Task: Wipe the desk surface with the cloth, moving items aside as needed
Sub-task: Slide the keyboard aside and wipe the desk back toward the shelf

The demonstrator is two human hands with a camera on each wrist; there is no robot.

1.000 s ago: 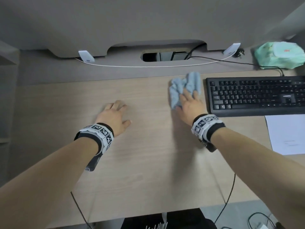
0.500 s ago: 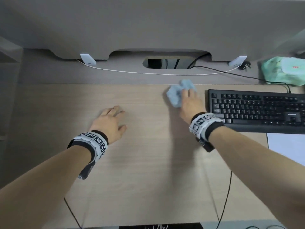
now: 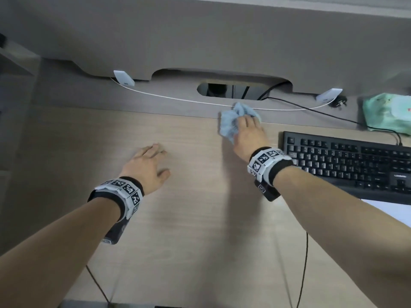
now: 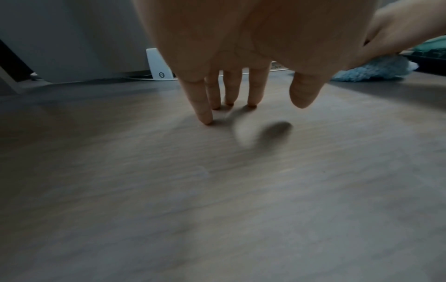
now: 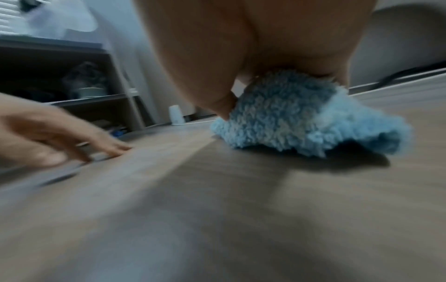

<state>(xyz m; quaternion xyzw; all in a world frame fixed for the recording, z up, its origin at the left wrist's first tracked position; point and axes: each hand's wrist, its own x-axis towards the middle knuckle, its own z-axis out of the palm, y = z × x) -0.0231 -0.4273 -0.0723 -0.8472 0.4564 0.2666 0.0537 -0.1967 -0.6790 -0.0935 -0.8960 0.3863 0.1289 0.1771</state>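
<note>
Wiping step under way: right hand point(image 3: 248, 132) bunching blue cloth point(image 3: 231, 121) in curled fingers, pressing it on desk point(image 3: 200, 218) at upper centre of frame, by back edge. Left hand point(image 3: 145, 166) lying flat, fingers straight, bracing at centre left. Keyboard point(image 3: 349, 161) sitting at right, probably needing shifting before cloth is covering that patch.

The cloth point(image 3: 231, 121) lies on the desk point(image 3: 200, 218) near its back edge, under the right hand point(image 3: 249, 136). The keyboard point(image 3: 351, 163) sits to its right; the left hand point(image 3: 144, 167) rests to its left, nearer the person.
</note>
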